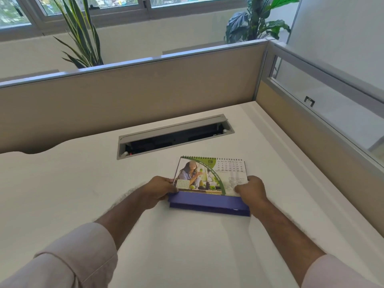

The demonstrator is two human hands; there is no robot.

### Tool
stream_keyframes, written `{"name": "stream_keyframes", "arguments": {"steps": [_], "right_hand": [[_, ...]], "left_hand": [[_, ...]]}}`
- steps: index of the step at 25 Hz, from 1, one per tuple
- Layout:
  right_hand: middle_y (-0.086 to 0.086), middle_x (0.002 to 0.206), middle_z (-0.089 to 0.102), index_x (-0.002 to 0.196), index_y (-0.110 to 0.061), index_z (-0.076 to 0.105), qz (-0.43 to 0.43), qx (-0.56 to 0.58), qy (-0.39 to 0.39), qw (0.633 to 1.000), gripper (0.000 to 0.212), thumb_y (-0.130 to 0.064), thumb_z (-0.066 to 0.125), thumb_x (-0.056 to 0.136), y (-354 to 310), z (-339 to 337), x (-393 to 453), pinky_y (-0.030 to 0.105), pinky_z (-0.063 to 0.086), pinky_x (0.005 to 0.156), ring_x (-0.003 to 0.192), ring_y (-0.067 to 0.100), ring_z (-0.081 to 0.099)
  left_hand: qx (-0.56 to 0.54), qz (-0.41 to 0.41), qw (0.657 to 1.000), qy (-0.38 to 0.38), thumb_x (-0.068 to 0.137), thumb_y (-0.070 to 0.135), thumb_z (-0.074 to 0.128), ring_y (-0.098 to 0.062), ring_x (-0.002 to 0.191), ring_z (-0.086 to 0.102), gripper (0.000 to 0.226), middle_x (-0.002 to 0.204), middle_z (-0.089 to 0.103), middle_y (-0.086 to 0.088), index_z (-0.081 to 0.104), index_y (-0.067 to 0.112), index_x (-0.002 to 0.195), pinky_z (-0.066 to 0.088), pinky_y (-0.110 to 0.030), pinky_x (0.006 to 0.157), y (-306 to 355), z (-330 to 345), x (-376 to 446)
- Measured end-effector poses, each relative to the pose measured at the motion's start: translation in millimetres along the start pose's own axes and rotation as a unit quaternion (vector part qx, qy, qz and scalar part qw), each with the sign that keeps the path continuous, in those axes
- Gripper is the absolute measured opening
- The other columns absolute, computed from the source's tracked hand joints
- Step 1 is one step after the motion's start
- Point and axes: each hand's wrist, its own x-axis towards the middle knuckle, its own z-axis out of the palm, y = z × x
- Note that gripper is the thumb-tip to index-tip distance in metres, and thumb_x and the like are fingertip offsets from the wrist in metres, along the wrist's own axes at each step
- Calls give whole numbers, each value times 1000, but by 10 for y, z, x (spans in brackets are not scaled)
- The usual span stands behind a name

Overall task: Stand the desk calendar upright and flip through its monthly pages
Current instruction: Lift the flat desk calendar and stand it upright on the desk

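Observation:
The desk calendar (209, 177) stands tilted on the white desk (83, 194), spiral binding at the top and a blue cardboard base at the bottom. Its front page reads FEB, with a photo on the left and a date grid at the upper right. My left hand (159, 191) grips the calendar's lower left edge. My right hand (251, 189) grips its lower right edge, thumb on the page.
A grey cable tray (174, 137) with its lid open is set into the desk just behind the calendar. Beige partition panels (124, 98) close off the back and right sides. Potted plants (83, 38) stand beyond the partition under a window.

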Motion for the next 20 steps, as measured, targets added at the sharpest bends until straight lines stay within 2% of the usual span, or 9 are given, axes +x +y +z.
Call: {"name": "stream_keyframes", "arguments": {"steps": [3,5,9,14,17,20], "right_hand": [[17,109,71,106,-4,66,12,125,-58,990,37,13,61,74,-102,-67,49,45,58,83,92,31,68],[13,109,68,113,-8,58,-3,168,-68,984,46,15,62,73,-191,-99,93,40,58,79,94,29,67],[3,106,65,116,-19,46,-64,193,-85,975,50,10,61,79,-361,-112,129,30,56,65,94,20,66],[-6,103,66,104,-29,46,-126,178,-103,971,47,6,62,78,-266,-74,7,18,55,62,93,11,65],[-6,106,65,110,-25,50,-145,171,-125,967,45,4,62,78,-77,-37,-83,16,55,63,97,11,64],[-5,111,65,120,-23,51,-146,174,-137,964,50,3,61,79,70,-23,-146,17,55,65,100,12,63]], "left_hand": [[-61,-7,998,-30,91,-7,56,-24,97,67,15,110,69,-14,63,2,100,59,-31,76,69,-21,-54],[-62,15,998,-21,88,-10,55,-25,96,66,19,110,66,-14,57,4,100,58,-32,72,141,-12,-75],[-85,75,993,28,77,-15,50,-26,101,65,38,111,64,-13,50,6,108,54,-44,92,236,5,-62],[-141,116,982,48,51,-3,50,-35,106,66,64,113,67,-20,51,-2,115,54,-48,87,76,93,-104],[-121,141,981,47,49,0,49,-35,105,65,54,103,70,-17,57,0,102,49,-39,72,-98,134,-150],[-91,152,983,46,49,3,50,-33,97,65,43,95,69,-19,59,-2,91,46,-35,71,-229,135,-194]]}}
